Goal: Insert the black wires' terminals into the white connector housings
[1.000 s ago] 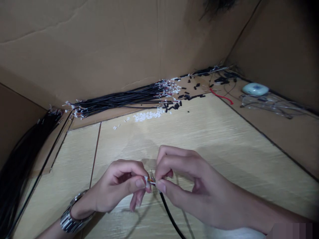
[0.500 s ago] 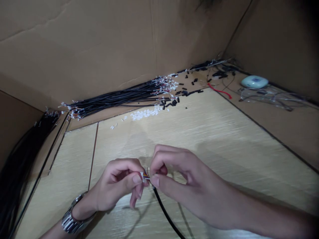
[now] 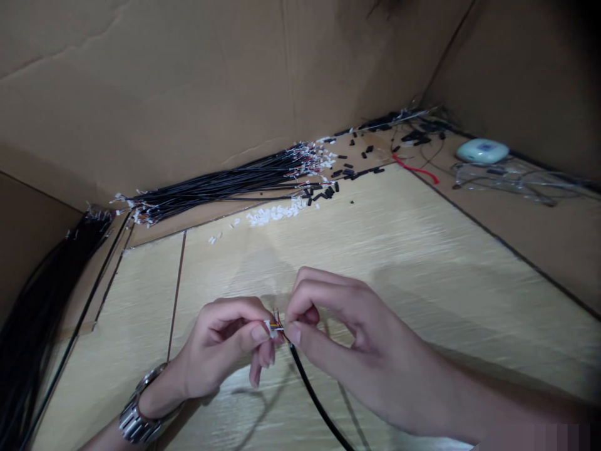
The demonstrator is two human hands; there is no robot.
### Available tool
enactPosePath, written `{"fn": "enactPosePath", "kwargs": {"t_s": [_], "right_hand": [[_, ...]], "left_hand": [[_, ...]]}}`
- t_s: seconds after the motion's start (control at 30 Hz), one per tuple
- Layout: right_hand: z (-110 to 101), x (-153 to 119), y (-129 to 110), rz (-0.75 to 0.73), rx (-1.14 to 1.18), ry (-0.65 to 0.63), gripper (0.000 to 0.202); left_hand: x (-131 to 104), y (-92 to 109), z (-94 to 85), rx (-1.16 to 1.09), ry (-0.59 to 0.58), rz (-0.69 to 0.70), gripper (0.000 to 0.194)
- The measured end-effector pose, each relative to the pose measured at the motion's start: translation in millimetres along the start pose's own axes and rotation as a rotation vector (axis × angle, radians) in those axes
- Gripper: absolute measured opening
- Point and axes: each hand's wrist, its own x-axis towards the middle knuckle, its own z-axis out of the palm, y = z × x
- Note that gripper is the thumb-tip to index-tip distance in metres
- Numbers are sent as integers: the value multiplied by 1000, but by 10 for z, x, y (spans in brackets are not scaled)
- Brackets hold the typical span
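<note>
In the head view, a pale wood-grain bench (image 3: 399,238) is enclosed by cardboard walls (image 3: 188,81) from nine round to three o'clock. Near seven o'clock, above the surface, the left hand (image 3: 225,347) keeps its grip pinched on a small white connector (image 3: 268,326); the right hand (image 3: 352,351) has its grip closed on thin wires (image 3: 277,326) of a black cable (image 3: 312,394) running toward half past five. Bundled cables (image 3: 220,181) lie at ten, with white pieces (image 3: 275,215) just below; darker strands (image 3: 47,294) hang between eight and nine. A mint-coloured object (image 3: 482,151) rests between two and three.
</note>
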Motion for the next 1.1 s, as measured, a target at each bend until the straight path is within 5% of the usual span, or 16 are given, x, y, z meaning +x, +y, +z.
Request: {"fn": "enactPosePath", "kwargs": {"t_s": [0.5,1.1], "right_hand": [[57,-54,49,-94,-45,89,19],[83,-101,29,-198,-89,158,17]], "left_hand": [[-6,-75,5,-16,6,54,16],[17,144,153,85,43,-58,15]]}}
